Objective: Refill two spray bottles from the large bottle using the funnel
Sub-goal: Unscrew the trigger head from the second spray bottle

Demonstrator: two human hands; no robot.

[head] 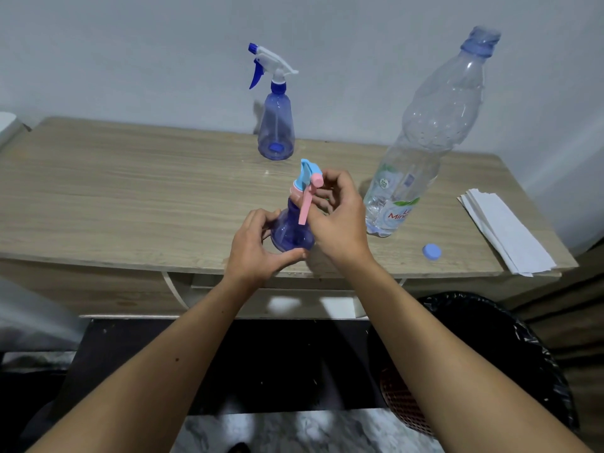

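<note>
A small blue spray bottle (289, 232) with a pink and light-blue trigger head (309, 184) stands near the table's front edge. My left hand (258, 246) grips its rounded body from the left. My right hand (340, 214) curls around the trigger head and neck from the right. A second blue spray bottle (276, 125) with a white and blue head stands upright at the back. The large clear bottle (421, 135) stands uncapped to the right, with a little water at its bottom. Its blue cap (431, 251) lies on the table. No funnel is visible.
The wooden table (130, 197) runs along a pale wall. A stack of white paper towels (506, 230) lies at the right edge. A bin lined with a black bag (490, 354) stands on the floor at the lower right.
</note>
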